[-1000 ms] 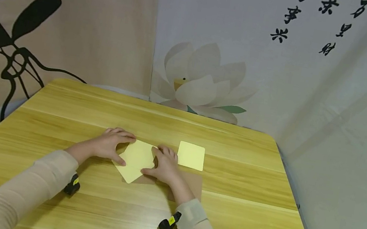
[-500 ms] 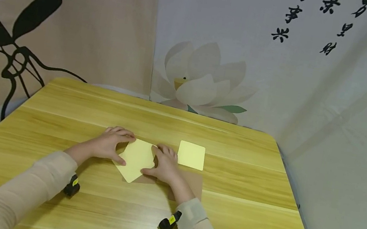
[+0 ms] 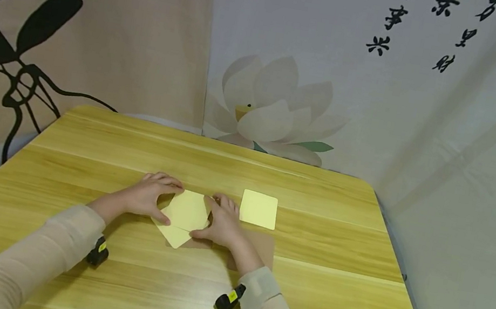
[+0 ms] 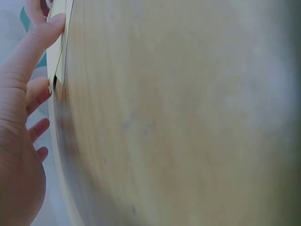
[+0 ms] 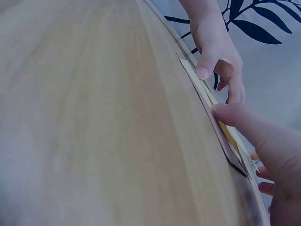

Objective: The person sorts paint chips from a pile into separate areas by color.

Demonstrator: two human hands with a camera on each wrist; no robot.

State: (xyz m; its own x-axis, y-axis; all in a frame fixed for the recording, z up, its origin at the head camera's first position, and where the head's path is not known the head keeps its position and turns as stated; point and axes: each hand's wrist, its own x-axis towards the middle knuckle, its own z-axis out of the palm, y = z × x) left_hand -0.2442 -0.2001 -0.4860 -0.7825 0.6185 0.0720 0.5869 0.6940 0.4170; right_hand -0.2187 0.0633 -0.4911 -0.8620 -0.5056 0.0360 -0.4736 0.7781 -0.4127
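Observation:
Between the two hands is a piece of yellow paper (image 3: pixel 189 210), its near corner pointing toward the person. A line crosses it, with a triangular part on the near side; whether this is a fold or a second sheet I cannot tell. The left hand (image 3: pixel 149 195) holds its left side, thumb at the near edge and forefinger at the far corner. At its right side the right hand (image 3: pixel 222 221) holds it the same way. In the right wrist view, the right thumb (image 5: pixel 225 113) presses on the paper's edge, with the left hand (image 5: pixel 218 56) opposite.
A square yellow sheet (image 3: pixel 258 209) with rounded corners lies to the right of the hands. Brown sheets (image 3: pixel 259 246) lie flat on the wooden table (image 3: pixel 146 290), partly under the right forearm. Printed curtains (image 3: pixel 298 31) hang behind the table's far edge.
Both hands stay in nearly the same place. The upper part of the yellow paper has shifted slightly, and the line across it now shows more clearly.

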